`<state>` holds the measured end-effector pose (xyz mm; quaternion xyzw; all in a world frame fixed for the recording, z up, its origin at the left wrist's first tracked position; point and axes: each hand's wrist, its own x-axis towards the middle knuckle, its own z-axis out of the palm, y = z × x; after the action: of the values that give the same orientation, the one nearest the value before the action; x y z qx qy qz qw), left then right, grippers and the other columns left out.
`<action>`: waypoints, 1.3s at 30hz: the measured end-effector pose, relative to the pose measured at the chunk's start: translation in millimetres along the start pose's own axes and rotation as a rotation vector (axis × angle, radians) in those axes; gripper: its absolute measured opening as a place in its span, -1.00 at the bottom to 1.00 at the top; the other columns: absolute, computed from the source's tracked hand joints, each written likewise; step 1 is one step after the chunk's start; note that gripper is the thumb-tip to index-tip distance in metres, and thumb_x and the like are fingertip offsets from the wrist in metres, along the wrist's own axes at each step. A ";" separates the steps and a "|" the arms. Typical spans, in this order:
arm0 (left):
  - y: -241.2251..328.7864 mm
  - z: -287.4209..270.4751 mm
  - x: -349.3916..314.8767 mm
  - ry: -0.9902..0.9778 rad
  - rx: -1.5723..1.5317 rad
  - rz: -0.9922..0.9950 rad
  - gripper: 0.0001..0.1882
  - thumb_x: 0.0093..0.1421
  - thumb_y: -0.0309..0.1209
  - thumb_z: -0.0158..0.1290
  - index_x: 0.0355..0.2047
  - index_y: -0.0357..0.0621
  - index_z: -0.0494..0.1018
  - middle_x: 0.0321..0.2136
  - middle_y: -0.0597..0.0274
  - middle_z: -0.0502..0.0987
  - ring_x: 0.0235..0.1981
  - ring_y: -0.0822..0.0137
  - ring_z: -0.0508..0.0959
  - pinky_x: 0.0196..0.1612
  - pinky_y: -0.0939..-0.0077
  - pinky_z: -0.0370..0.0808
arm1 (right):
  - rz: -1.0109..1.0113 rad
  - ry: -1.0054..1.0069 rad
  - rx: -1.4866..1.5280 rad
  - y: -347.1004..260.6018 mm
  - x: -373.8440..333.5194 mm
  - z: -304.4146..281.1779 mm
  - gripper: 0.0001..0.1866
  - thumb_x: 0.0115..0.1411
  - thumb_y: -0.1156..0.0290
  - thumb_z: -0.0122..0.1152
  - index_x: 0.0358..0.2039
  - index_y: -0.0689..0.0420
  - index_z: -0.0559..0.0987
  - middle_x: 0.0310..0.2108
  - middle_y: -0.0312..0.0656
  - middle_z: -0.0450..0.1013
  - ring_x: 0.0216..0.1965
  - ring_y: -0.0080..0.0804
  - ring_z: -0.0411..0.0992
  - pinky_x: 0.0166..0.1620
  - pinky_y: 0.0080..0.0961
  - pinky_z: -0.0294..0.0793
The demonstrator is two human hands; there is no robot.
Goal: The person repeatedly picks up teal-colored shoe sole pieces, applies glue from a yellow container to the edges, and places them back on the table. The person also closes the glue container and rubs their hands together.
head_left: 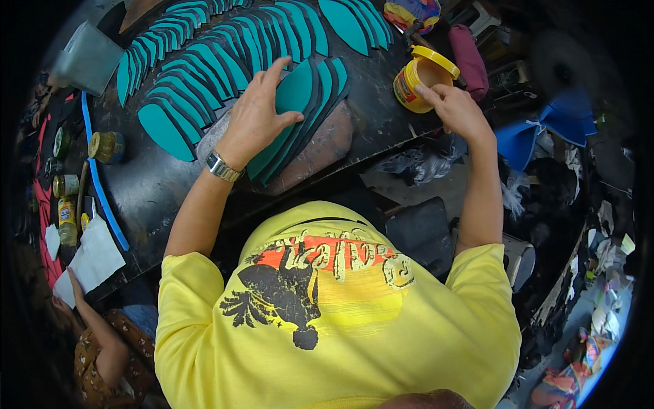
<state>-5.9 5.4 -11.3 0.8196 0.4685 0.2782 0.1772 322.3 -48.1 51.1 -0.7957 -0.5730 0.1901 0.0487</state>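
My left hand (pixel 257 116), with a watch on its wrist, is open over the worktable, its thumb and fingers spread at a fanned stack of teal leaf-shaped pieces (pixel 298 88) with dark edges. That stack lies on a stained brownish slab (pixel 330 140) near the table's front edge. To the right, my right hand (pixel 456 109) is closed at the mouth of a yellow jar (pixel 409 85), its fingertips at the opening. What the fingers hold, if anything, is hidden. The jar stands tilted, with a yellow lid (pixel 436 61) at its rim.
Overlapping rows of teal pieces (pixel 211 61) cover the table's far side. Small jars (pixel 107 147) and a blue strip (pixel 102 184) lie left. Another person's hand (pixel 75 290) touches a white sheet (pixel 95 249) at lower left. Blue material (pixel 545 129) and scraps lie right.
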 end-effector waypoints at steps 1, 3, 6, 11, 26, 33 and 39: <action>1.4 -0.8 -0.1 0.047 -0.031 0.009 -0.17 -0.01 -0.33 0.36 0.28 0.07 0.26 -0.16 0.05 0.54 -0.19 0.22 0.56 -0.12 0.38 0.52 | 0.020 0.026 0.010 -0.6 -1.8 -4.9 -0.31 0.25 -0.28 -0.10 -0.09 0.13 0.62 -0.23 0.12 0.55 -0.10 0.04 0.51 -0.03 -0.16 0.44; 2.1 -7.2 1.0 -0.051 -0.225 -0.078 -0.23 0.03 -0.38 0.34 0.26 -0.01 0.28 -0.17 0.08 0.55 -0.18 0.30 0.56 -0.10 0.44 0.52 | 0.015 0.141 0.087 0.8 -11.0 -11.2 -0.38 0.26 -0.21 -0.05 -0.08 0.09 0.61 -0.22 0.11 0.56 -0.11 0.07 0.51 -0.05 -0.16 0.45; 4.5 -17.0 3.1 -0.142 -0.694 -0.073 -0.44 0.17 -0.40 0.25 0.16 -0.22 0.36 -0.19 0.23 0.57 -0.21 0.48 0.55 -0.09 0.56 0.52 | -0.093 0.433 0.178 1.3 -25.3 0.8 -0.49 0.28 -0.10 0.00 -0.02 0.04 0.58 -0.24 0.11 0.56 -0.15 0.12 0.52 -0.08 -0.12 0.46; 21.1 -15.5 3.5 -0.367 -1.177 -0.200 -0.56 0.26 -0.37 0.17 0.11 -0.24 0.41 -0.15 0.33 0.56 -0.17 0.59 0.52 -0.08 0.67 0.48 | -0.045 0.326 -0.197 0.1 -37.2 30.9 -0.50 0.23 0.20 0.15 0.18 -0.02 0.42 -0.23 0.12 0.56 -0.15 0.15 0.51 -0.07 -0.10 0.48; 52.3 13.9 -7.4 -0.534 -1.355 -0.295 -0.51 0.29 -0.40 0.07 0.20 -0.24 0.30 -0.13 0.36 0.54 -0.19 0.61 0.51 -0.08 0.67 0.48 | -0.650 0.275 1.028 -37.3 -64.7 56.1 -0.44 0.05 0.81 0.02 0.06 0.09 0.56 -0.07 -0.32 0.39 -0.38 -0.72 0.31 -0.27 -0.79 0.33; 51.7 13.4 -8.6 -0.579 -1.414 -0.226 -0.37 0.27 -0.46 0.08 0.33 -0.17 0.18 0.03 0.24 0.51 -0.05 0.53 0.52 0.06 0.60 0.45 | -0.720 0.230 0.866 -41.9 -44.9 91.8 -0.24 0.12 0.82 -0.02 0.36 0.09 0.21 0.33 -0.16 0.12 0.25 -0.35 0.16 0.22 -0.45 0.22; 49.1 14.7 -8.5 -0.590 -1.528 -0.280 -0.37 0.27 -0.44 0.08 0.33 -0.18 0.18 0.00 0.25 0.52 -0.08 0.53 0.54 0.02 0.60 0.48 | -0.705 0.064 1.165 -40.1 -51.3 100.1 -0.13 0.09 0.84 -0.03 0.41 -0.01 0.11 0.37 -0.19 0.12 0.00 -0.53 0.35 -0.08 -0.58 0.44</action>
<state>32.6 -26.8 1.8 0.4468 0.1825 0.2687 0.8336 236.7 -96.3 -16.8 -0.4106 -0.6003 0.4170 0.5451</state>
